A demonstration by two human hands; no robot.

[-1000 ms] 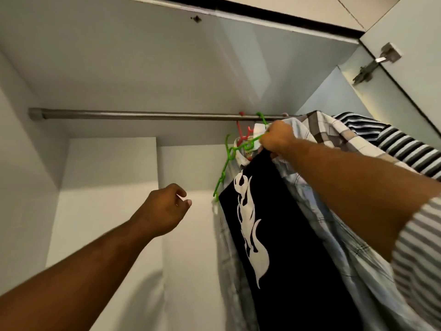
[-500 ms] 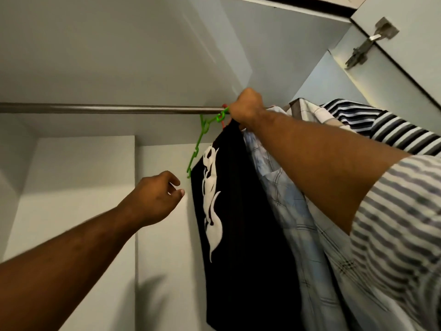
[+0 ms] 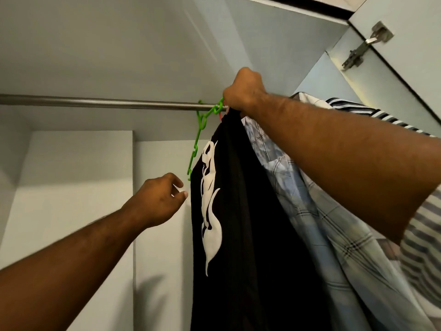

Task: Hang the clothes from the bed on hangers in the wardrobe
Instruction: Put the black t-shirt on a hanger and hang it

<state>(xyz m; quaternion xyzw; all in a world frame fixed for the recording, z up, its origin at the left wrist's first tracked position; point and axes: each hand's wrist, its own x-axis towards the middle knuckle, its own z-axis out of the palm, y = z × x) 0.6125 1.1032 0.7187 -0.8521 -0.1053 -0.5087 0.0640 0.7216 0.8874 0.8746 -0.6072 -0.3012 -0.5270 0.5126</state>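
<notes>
A black T-shirt (image 3: pixel 248 230) with a white print hangs from a green plastic hanger (image 3: pixel 199 134). My right hand (image 3: pixel 244 90) grips the top of that hanger right at the steel wardrobe rail (image 3: pixel 100 103); the hook itself is hidden by my fist. My left hand (image 3: pixel 158 201) hovers just left of the shirt, below the hanger's lower end, fingers loosely curled and holding nothing. A pale checked shirt (image 3: pixel 317 220) hangs directly behind the black one.
A striped garment (image 3: pixel 353 109) hangs further right on the rail. The white wardrobe back wall (image 3: pixel 71 187) lies to the left, and the open door with a metal hinge (image 3: pixel 362 52) is at upper right.
My right hand has lifted the green hanger with the black shirt up to the rail. My left hand has risen slightly and come closer to the shirt's edge.
</notes>
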